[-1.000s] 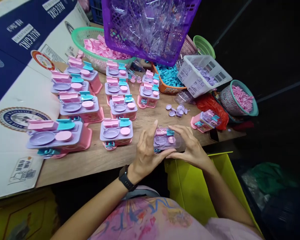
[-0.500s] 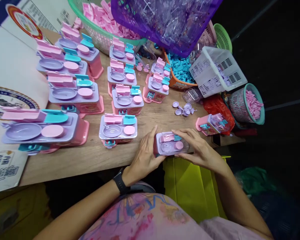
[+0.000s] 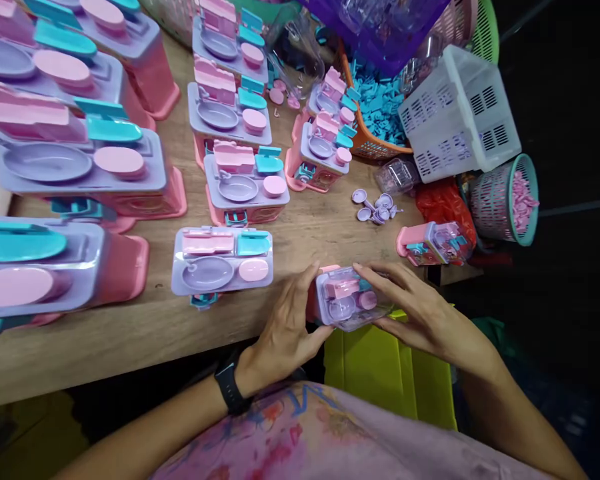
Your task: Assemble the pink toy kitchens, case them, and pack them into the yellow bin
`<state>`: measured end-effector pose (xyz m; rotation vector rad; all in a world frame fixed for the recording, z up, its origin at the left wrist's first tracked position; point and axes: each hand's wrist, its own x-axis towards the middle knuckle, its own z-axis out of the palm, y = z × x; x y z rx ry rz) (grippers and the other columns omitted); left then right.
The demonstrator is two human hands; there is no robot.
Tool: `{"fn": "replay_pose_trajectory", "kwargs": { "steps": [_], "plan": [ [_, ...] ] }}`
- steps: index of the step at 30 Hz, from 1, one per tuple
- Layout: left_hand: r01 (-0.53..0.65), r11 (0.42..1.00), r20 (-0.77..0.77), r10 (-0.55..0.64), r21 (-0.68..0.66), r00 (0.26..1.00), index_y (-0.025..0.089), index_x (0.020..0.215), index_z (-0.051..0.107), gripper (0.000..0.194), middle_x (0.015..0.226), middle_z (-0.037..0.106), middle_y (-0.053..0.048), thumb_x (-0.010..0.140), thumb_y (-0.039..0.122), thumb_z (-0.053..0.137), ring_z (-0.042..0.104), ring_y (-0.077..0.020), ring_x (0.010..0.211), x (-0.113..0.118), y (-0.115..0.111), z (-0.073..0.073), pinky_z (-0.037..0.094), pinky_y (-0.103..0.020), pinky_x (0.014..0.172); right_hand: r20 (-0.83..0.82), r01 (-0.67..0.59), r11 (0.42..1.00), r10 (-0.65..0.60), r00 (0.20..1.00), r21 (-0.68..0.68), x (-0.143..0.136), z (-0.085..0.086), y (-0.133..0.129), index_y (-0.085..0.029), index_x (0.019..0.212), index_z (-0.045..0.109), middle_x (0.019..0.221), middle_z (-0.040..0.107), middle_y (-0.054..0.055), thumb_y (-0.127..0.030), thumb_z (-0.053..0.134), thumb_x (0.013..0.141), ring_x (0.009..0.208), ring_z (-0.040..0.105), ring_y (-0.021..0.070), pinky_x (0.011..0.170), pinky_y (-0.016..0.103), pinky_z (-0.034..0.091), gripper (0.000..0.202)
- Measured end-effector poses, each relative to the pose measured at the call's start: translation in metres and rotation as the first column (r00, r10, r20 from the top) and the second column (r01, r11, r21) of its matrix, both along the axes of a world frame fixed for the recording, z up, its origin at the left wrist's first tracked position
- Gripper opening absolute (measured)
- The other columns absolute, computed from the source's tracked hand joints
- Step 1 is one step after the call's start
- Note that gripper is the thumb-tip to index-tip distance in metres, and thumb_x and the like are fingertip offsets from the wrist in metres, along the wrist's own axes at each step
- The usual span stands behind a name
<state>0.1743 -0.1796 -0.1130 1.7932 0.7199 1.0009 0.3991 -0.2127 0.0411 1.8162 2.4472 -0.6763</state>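
Near the table's front edge, a small toy kitchen (image 3: 341, 308) is gripped between my two hands. It has a pink body and a lilac top with a sink basin, a pink round piece and a turquoise piece. My left hand (image 3: 287, 321) clasps its pink base end, thumb below and fingers above. My right hand (image 3: 420, 310) pinches a clear plastic cover (image 3: 375, 317) that lies over the lilac top. Just left of my left hand stands an uncovered toy kitchen (image 3: 223, 261). Off to the right, another toy kitchen (image 3: 433, 242) lies on its side with a clear cover.
Several uncovered toy kitchens (image 3: 93, 160) stand in rows at the left. Small lilac pans (image 3: 375, 205) lie on the wooden table (image 3: 320, 233). Behind are an orange basket (image 3: 375, 143) of turquoise parts, a white basket (image 3: 460, 120) and a green-rimmed basket (image 3: 530, 200) of pink parts.
The held toy kitchen is tilted more toward me, and its clear cover shows more plainly. The view has moved closer and to the right. Both hands keep their hold.
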Motion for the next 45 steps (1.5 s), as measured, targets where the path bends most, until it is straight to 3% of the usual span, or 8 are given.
{"fn": "replay_pose_trajectory", "kwargs": {
  "steps": [9,20,22,24,27,30,40,45],
  "plan": [
    [0.297,0.890,0.218,-0.232,-0.347,0.948,0.029,0.167,0.011,0.097,0.159,0.049,-0.014,0.093,0.038,0.073,0.051,-0.0296,0.147,-0.004,0.015,0.015,0.049,-0.047,0.119,0.024,0.025,0.999,-0.025,0.999,-0.025,-0.006,0.001,-0.001,-0.039,0.169,0.022,0.148,0.054,0.011,-0.028,0.061,0.101,0.133,0.058,0.0323,0.110,0.051,0.055,0.078],
    [0.029,0.764,0.152,0.091,-0.644,0.984,0.025,0.132,0.045,0.046,0.135,0.061,-0.013,0.096,0.045,0.065,0.057,-0.0291,0.131,0.035,0.003,0.044,0.041,-0.052,0.115,-0.320,0.193,0.939,-0.283,0.904,-0.286,0.006,-0.004,0.016,-0.033,0.157,0.050,0.154,0.056,0.011,-0.060,0.076,0.088,0.142,0.052,0.0324,0.119,0.049,0.044,0.079],
    [0.025,0.764,0.158,0.101,-0.645,0.982,0.025,0.131,0.045,0.045,0.133,0.062,-0.012,0.096,0.043,0.066,0.059,-0.0285,0.129,0.035,0.002,0.043,0.042,-0.050,0.114,-0.377,0.451,0.798,-0.592,0.712,-0.401,0.003,-0.014,0.022,-0.028,0.150,0.059,0.156,0.055,0.012,-0.075,0.066,0.088,0.143,0.053,0.0336,0.118,0.049,0.045,0.078],
    [0.030,0.759,0.162,0.099,-0.650,0.982,0.025,0.131,0.045,0.045,0.133,0.062,-0.012,0.096,0.043,0.067,0.060,-0.0281,0.128,0.035,0.001,0.042,0.043,-0.049,0.113,-0.350,0.666,0.503,-0.863,0.363,-0.551,-0.007,-0.026,0.030,-0.023,0.140,0.066,0.146,0.064,0.016,-0.079,0.047,0.095,0.130,0.063,0.0328,0.106,0.046,0.054,0.074],
    [0.029,0.751,0.161,0.103,-0.660,0.982,0.025,0.131,0.045,0.046,0.136,0.061,-0.012,0.095,0.044,0.068,0.058,-0.0287,0.131,0.034,0.001,0.041,0.044,-0.050,0.112,-0.165,0.634,0.106,-0.986,-0.035,-0.766,-0.026,-0.036,0.043,-0.018,0.126,0.070,0.117,0.077,0.015,-0.068,0.035,0.104,0.100,0.075,0.0284,0.077,0.036,0.061,0.064],
    [0.040,0.750,0.164,0.092,-0.660,0.982,0.026,0.131,0.045,0.046,0.137,0.060,-0.012,0.095,0.044,0.067,0.056,-0.0292,0.133,0.032,0.000,0.041,0.043,-0.051,0.113,-0.076,0.575,-0.053,-0.977,-0.198,-0.816,-0.039,-0.035,0.053,-0.017,0.114,0.071,0.095,0.079,0.010,-0.054,0.036,0.108,0.078,0.074,0.0223,0.059,0.027,0.053,0.051],
    [0.004,0.826,0.106,0.068,-0.564,0.992,0.026,0.128,0.046,0.037,0.132,0.060,-0.010,0.097,0.039,0.062,0.057,-0.0271,0.127,0.027,0.001,0.047,0.038,-0.054,0.116,-0.232,0.755,0.085,-0.969,-0.091,-0.650,-0.044,-0.049,0.055,-0.018,0.070,0.071,0.083,0.077,0.008,-0.024,0.055,0.094,0.075,0.069,0.0200,0.072,0.028,0.052,0.030],
    [-0.014,0.813,0.107,0.094,-0.582,0.990,0.025,0.123,0.048,0.034,0.127,0.062,-0.009,0.095,0.038,0.063,0.059,-0.0270,0.123,0.028,0.002,0.049,0.040,-0.052,0.113,-0.192,0.718,0.035,-0.972,-0.139,-0.695,-0.048,-0.042,0.058,-0.018,0.070,0.071,0.080,0.076,0.007,-0.029,0.055,0.098,0.068,0.067,0.0187,0.068,0.028,0.053,0.034]
  ]
}}
